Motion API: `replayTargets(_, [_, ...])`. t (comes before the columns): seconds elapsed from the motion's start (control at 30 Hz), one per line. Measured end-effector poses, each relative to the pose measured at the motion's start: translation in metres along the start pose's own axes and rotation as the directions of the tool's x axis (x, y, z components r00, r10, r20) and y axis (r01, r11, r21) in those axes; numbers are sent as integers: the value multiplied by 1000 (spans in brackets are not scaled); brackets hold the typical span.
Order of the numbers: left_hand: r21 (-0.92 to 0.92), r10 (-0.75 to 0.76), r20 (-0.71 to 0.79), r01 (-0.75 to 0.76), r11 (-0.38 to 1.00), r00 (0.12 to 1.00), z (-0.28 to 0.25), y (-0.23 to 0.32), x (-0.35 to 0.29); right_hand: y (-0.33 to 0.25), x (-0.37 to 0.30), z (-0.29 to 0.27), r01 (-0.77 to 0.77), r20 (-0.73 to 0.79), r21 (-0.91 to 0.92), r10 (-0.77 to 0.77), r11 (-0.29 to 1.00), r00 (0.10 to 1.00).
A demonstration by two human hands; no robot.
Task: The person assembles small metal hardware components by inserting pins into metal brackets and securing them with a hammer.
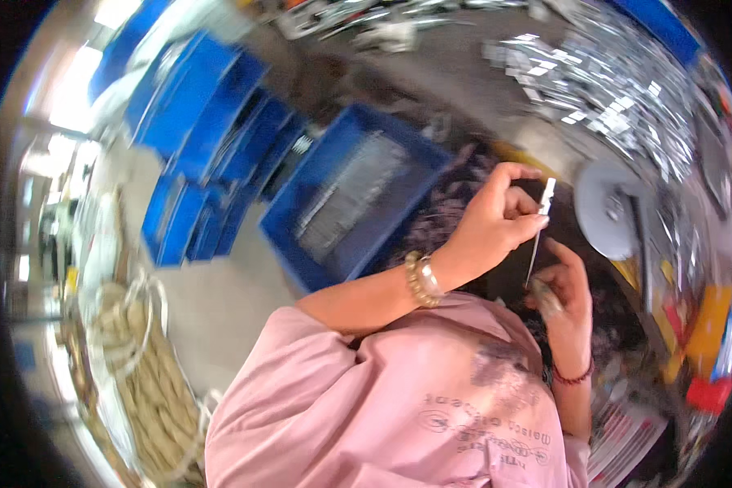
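My left hand [486,218], with a beaded bracelet [419,279] at the wrist, pinches a small bright metal piece [547,195] between thumb and fingers. From its flat, shiny upper end a thin dark rod or edge runs down toward my right hand [568,291]. The fingers of that hand are curled beside the lower end, and a greyish patch shows at them. Blur hides whether it is a wrap or a held thing. Just left of my left arm, a blue bin [281,259] contains rows of flat silvery strips [354,191].
Blue bins [195,106] are stacked at the left. A large heap of shiny metal pieces [602,98] lies at the far right, near a grey round disc [608,210]. Woven tan sacking [150,398] sits lower left. A red object [708,394] is at the right edge.
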State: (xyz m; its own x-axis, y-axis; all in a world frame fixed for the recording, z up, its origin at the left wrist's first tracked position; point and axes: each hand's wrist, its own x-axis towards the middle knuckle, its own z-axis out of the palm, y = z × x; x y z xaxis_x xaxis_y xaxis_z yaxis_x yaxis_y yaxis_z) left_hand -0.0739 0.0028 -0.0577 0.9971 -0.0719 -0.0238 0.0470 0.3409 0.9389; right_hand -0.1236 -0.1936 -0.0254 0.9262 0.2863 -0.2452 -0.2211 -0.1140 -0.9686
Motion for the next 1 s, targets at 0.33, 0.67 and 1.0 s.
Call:
replayTargets(0.33, [503, 57, -762, 535, 679, 645, -270, -14, -113, 45, 18, -20, -101, 122, 34, 96, 994, 988])
replayTargets(0.67, [159, -52, -978, 881, 446, 203, -393, -44, -146, 62, 27, -15, -172, 120, 44, 166, 984, 979])
replayTargets(1.0, [608, -258, -777, 580, -542, 574, -474, -111, -183, 69, 23, -21, -230, 131, 88, 218, 969, 967])
